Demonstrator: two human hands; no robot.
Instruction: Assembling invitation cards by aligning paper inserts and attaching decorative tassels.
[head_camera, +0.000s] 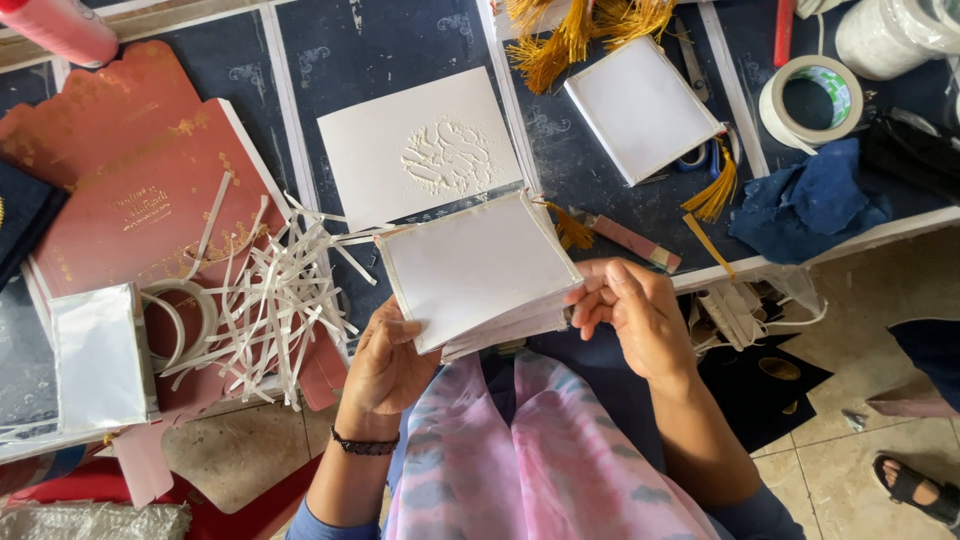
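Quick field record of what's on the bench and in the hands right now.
left hand: holds the stack of white cards from below, at its left corner
right hand: pinches the stack's right edge
behind stack: embossed white sheet, flat on the dark table
left of stack: white paper strips, red cards
far right: tape roll, blue cloth
top: yellow tassels, second white card stack

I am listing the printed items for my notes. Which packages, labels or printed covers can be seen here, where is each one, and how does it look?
Red card covers: left on the table, stacked, flat, scalloped top edge, gold lettering and ornaments.
White embossed card: table centre, rectangular, raised curly pattern, no colour.
Silver foil pouch: lower left, rectangular, shiny.
Tape roll: upper right, white ring, greenish printed label inside the core.
No screens or signs.
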